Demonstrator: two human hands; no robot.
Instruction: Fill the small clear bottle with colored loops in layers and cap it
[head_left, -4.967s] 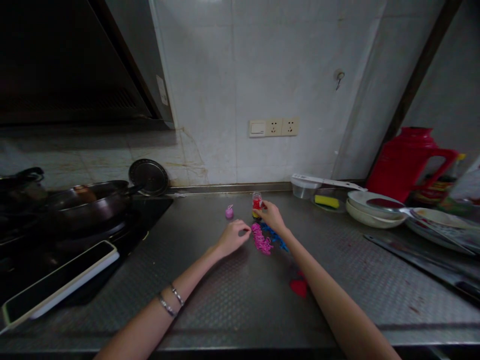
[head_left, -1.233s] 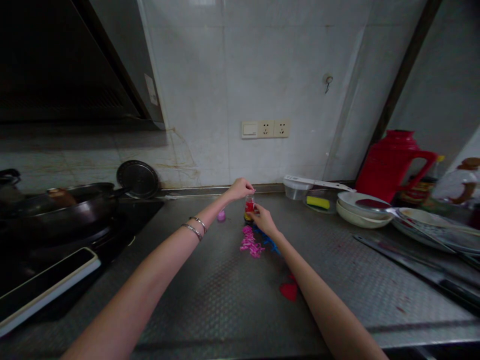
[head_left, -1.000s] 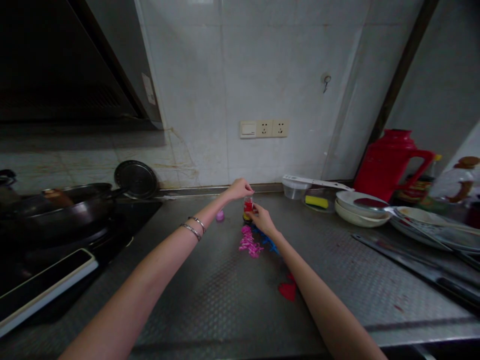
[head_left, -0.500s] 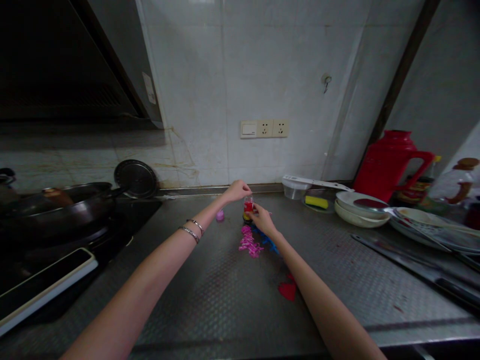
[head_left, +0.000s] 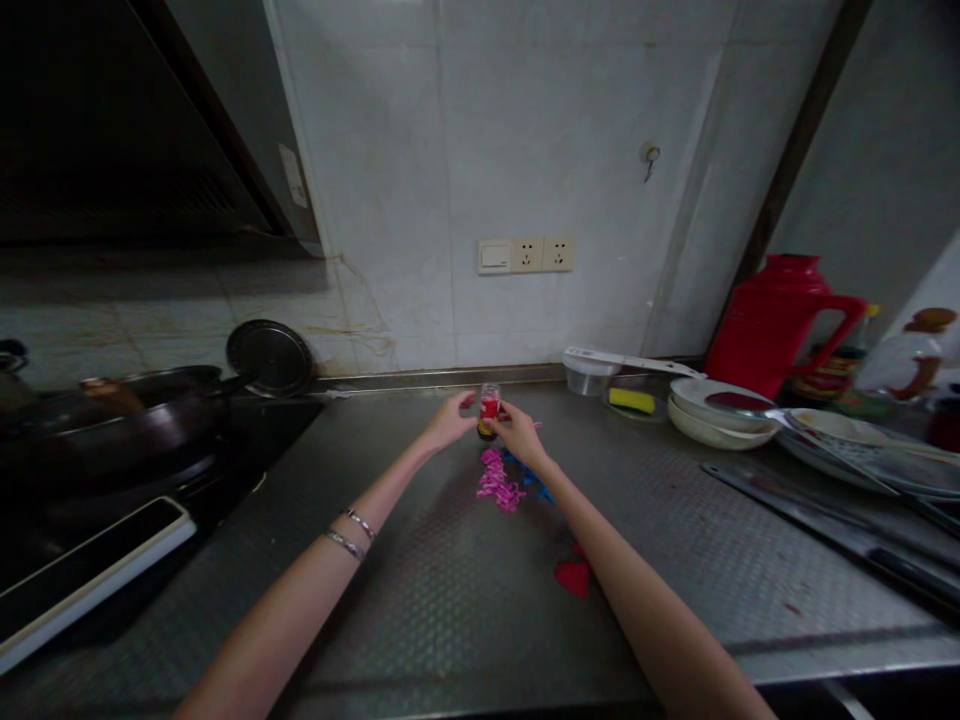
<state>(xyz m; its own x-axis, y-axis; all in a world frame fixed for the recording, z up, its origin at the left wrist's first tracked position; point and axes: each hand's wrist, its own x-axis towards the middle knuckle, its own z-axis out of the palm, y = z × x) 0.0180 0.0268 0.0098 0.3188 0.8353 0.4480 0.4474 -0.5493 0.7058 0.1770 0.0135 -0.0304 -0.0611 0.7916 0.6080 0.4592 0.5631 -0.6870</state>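
Observation:
A small clear glass bottle point(head_left: 489, 405) with red and yellow inside or on its label stands upright on the steel counter. My right hand point(head_left: 519, 436) grips its right side between thumb and fingers. At the bottle's left is my left hand point(head_left: 451, 420), fingers curved and apart; whether the tips touch the glass I cannot tell. Just in front of the bottle lies a pile of pink strips point(head_left: 498, 482). Blue strips point(head_left: 534, 480) are partly covered by my right wrist. A red flat piece point(head_left: 574, 577) lies nearer, beside my right forearm.
On the left are a stove with a pan point(head_left: 142, 410), a leaning round lid point(head_left: 269, 358) and a white-edged device point(head_left: 97, 570). To the right stand a yellow sponge point(head_left: 631, 401), stacked bowls point(head_left: 716, 428), a red thermos point(head_left: 780, 325) and a long knife-like tool point(head_left: 810, 525).
My left hand has come down from above the bottle's mouth to its left side. The small pink object on the left is now out of sight. My right hand stays on the bottle.

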